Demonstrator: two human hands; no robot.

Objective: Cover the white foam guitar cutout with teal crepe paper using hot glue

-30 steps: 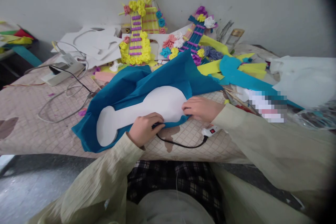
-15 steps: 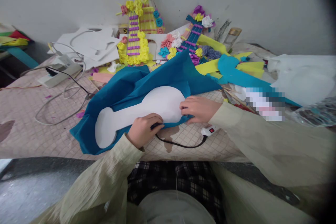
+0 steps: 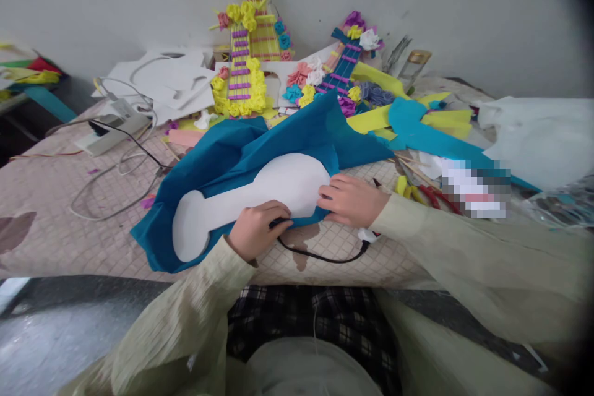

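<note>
A white flat cutout (image 3: 297, 182), with a long neck and rounded ends like an instrument, lies on a crumpled blue sheet (image 3: 227, 145) that looks like crepe paper or cloth. At the cutout's near edge, my left hand (image 3: 257, 229) has its fingers curled on the blue sheet; a dark spot shows between thumb and fingers. My right hand (image 3: 355, 201) pinches the sheet along the wide end's right edge, fingertips against the white surface. Just below my right wrist is a white piece with a red switch (image 3: 367, 235), and its black cord (image 3: 320, 257) runs left beneath my left hand.
Decorated paper instruments (image 3: 239, 68) lean on the wall behind. At left stands a power strip (image 3: 114, 136) with looping cables. Red-handled tools (image 3: 431, 195), a blue cutout (image 3: 440, 136) and plastic bags (image 3: 542, 136) lie at right. A glass jar (image 3: 414, 68) stands behind.
The view has shifted slightly, bringing the yellow and red-handled tools out from behind my right sleeve. My right forearm now covers more of the white switch piece. Both hands keep their places on the sheet.
</note>
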